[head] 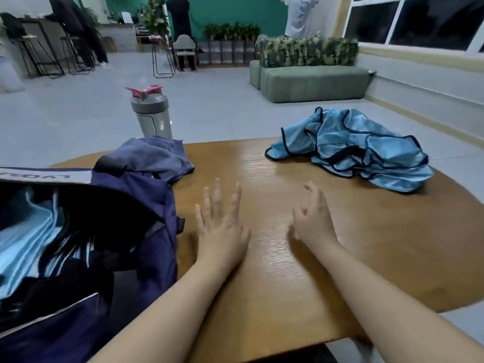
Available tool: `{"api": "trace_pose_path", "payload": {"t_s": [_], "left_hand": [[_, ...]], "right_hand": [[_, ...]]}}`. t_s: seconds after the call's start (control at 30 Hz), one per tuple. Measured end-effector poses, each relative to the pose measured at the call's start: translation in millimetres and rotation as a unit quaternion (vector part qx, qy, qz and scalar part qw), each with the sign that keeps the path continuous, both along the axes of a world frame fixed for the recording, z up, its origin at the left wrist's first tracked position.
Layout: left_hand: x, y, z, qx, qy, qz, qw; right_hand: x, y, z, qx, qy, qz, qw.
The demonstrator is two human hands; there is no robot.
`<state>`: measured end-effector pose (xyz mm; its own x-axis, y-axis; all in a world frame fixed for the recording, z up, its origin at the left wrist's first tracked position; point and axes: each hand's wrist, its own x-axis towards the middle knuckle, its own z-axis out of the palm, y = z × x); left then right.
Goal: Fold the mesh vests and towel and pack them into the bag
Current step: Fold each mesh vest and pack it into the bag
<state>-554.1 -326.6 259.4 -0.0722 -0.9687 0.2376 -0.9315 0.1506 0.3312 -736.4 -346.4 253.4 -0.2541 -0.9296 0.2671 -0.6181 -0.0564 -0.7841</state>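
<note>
Both hands over the wooden table (301, 271), holding nothing. Left hand (222, 231) near the centre, palm down, fingers straight and spread, just beside the bag. Right hand (313, 218) at about 3 o'clock from the left one, fingers loosely curled and empty, apart from every cloth. Navy bag (146, 231) at 9 o'clock, mouth gaping, folded light-blue mesh vests (28, 231) seen inside it. Greyish-blue towel (159, 158) at 11 o'clock, crumpled, lying against the top of the bag. Heap of unfolded light-blue vests with dark trim (356, 150) at 2 o'clock, well apart from both hands. Grey shaker bottle (153, 113) with a pink flip lid at 11 o'clock behind the towel, upright.
</note>
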Motion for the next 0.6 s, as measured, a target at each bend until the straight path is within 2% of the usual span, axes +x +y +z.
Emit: {"api": "trace_pose_path", "payload": {"t_s": [0.1,0.2,0.47,0.6], "left_hand": [[1.1,-10.1,-8.9,0.031,-0.016,-0.037,0.999],[2.0,-16.0,-10.2,0.067,-0.008,-0.034,0.997],[0.4,-23.6,-12.4,0.088,0.009,-0.019,0.996],[-1.9,-26.6,-17.2,0.102,-0.007,-0.012,0.995]], "right_hand": [[-42.6,-24.3,-2.1,0.011,0.028,-0.079,0.996],[-70.0,-53.4,-1.5,0.031,0.067,-0.142,0.987],[-126.5,-121.7,-4.7,0.029,0.233,-0.193,0.953],[-156.3,-135.3,-5.2,0.016,0.193,-0.284,0.939]]}}
